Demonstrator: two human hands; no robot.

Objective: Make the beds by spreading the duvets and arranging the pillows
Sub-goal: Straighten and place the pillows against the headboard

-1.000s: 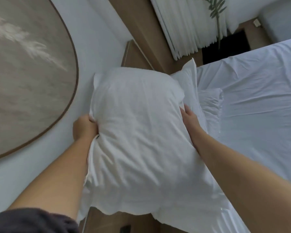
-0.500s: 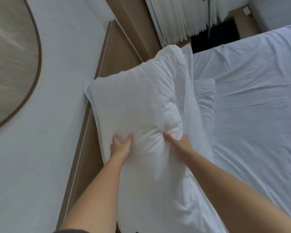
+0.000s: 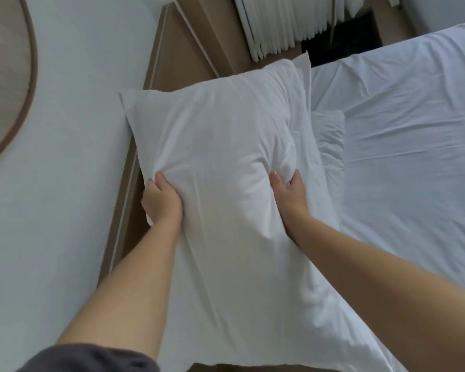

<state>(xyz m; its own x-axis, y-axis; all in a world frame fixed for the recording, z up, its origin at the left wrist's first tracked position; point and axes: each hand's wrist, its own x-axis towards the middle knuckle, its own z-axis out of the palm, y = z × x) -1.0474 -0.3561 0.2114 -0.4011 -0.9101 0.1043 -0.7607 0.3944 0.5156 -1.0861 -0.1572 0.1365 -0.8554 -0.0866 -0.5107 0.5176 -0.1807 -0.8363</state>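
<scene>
A large white pillow [image 3: 220, 146] leans against the wooden headboard [image 3: 172, 57] at the head of the bed. My left hand [image 3: 160, 201] grips its left edge, thumb on the front and fingers behind. My right hand [image 3: 289, 196] pinches a fold of the pillow's front near its right side. A second white pillow [image 3: 329, 146] lies behind and to the right, partly hidden. The white duvet [image 3: 403, 135] spreads flat over the bed on the right, with light creases.
A white wall [image 3: 65, 157] fills the left side, with a round brown-framed panel [image 3: 8, 84] at the far left. White curtains [image 3: 277, 20] hang at the top, beside a dark gap [image 3: 344, 36] past the bed's far end.
The pillow went from held up in the air to set against the headboard. Both hands shifted from pressing its front to gripping its lower sides, the left moving out to the edge.
</scene>
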